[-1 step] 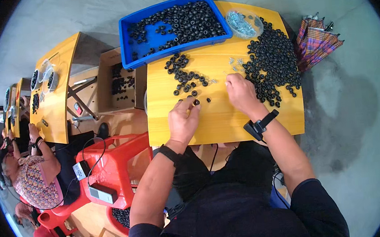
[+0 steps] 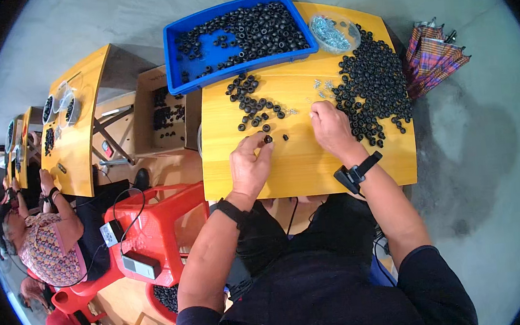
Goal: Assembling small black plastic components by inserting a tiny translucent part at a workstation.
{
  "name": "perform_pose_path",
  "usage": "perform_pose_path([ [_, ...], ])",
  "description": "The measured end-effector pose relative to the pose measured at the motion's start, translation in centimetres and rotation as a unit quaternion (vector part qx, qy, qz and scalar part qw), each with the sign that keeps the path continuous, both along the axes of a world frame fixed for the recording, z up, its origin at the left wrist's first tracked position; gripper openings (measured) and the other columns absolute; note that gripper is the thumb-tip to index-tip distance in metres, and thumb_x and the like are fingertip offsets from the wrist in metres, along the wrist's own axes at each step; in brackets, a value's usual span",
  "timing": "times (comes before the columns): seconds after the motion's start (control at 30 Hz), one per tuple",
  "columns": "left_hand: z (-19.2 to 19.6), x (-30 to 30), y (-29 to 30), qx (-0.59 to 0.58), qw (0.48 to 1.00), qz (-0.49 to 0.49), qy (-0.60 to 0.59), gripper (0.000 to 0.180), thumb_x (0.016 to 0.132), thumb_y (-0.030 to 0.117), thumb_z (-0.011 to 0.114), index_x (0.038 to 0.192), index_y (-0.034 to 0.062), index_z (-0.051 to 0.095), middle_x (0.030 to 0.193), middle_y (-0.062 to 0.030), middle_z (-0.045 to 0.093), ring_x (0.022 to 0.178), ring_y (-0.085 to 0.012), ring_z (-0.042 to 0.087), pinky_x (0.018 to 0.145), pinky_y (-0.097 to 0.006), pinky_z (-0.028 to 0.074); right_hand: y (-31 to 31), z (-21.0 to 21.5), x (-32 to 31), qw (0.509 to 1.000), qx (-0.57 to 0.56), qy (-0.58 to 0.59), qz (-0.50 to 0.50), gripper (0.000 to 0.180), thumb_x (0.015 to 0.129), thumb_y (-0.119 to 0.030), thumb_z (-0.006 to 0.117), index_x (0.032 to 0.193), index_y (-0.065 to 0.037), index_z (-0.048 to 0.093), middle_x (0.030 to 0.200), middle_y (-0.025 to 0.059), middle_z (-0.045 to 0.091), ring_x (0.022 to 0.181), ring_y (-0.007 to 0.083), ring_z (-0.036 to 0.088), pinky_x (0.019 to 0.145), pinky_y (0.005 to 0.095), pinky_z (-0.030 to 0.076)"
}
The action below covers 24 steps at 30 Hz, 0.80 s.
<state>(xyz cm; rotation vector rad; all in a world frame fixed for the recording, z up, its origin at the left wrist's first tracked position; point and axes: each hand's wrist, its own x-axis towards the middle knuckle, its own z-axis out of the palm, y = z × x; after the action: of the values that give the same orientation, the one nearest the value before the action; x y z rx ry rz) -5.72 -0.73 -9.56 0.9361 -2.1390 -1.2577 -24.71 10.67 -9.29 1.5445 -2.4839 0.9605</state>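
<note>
My left hand (image 2: pixel 250 168) is closed near the table's front edge, a small black ring-shaped part (image 2: pixel 268 139) held at its fingertips. Just right of it, a single black part (image 2: pixel 285 137) lies on the yellow table (image 2: pixel 298 174). My right hand (image 2: pixel 332 130) is closed, thumb and forefinger together; whatever they pinch is too small to make out. Beyond it lie several small silvery metal pieces (image 2: pixel 325 85). A loose group of black parts (image 2: pixel 260 105) sits ahead of my left hand. To the right of my right hand spreads a large pile of black parts (image 2: pixel 373 81).
A blue tray (image 2: pixel 179 83) of black parts overhangs the table's far left corner. Beside it stands a clear tub (image 2: pixel 330 34) of silvery pieces. A folded plaid umbrella (image 2: pixel 433 54) is off the right edge. At left are a red stool (image 2: pixel 160 217) and a seated person (image 2: pixel 54 251).
My right hand has shifted very slightly to the right. Both hands stay closed, and the black part remains in my left fingertips.
</note>
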Motion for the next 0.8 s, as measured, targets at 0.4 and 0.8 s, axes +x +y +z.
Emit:
perform_pose_path([
  [0.4,3.9,0.8,1.5,0.256,0.959,-0.003,0.12,0.022,0.082,0.001,0.068,0.101,-0.0049,0.062,0.08,-0.0001,0.062,0.066,-0.0046,0.052,0.059,-0.02,0.045,1.5,4.8,4.1,0.862,-0.13,-0.489,0.017,0.006,0.092,-0.004,0.053,0.089,0.001,0.054,0.076,0.0042,0.059,0.063,0.0098,0.061,0.056,0.0231,0.05],
  [0.8,6.7,2.8,4.1,0.272,0.954,-0.037,0.123,0.019,0.079,-0.005,0.068,0.096,-0.0012,0.059,0.079,-0.0006,0.061,0.062,-0.0033,0.054,0.052,-0.017,0.045,2.6,9.6,9.1,0.864,-0.154,-0.459,0.134,0.005,0.089,0.001,0.056,0.093,0.003,0.058,0.082,0.0043,0.056,0.075,0.0104,0.056,0.067,0.0235,0.047],
])
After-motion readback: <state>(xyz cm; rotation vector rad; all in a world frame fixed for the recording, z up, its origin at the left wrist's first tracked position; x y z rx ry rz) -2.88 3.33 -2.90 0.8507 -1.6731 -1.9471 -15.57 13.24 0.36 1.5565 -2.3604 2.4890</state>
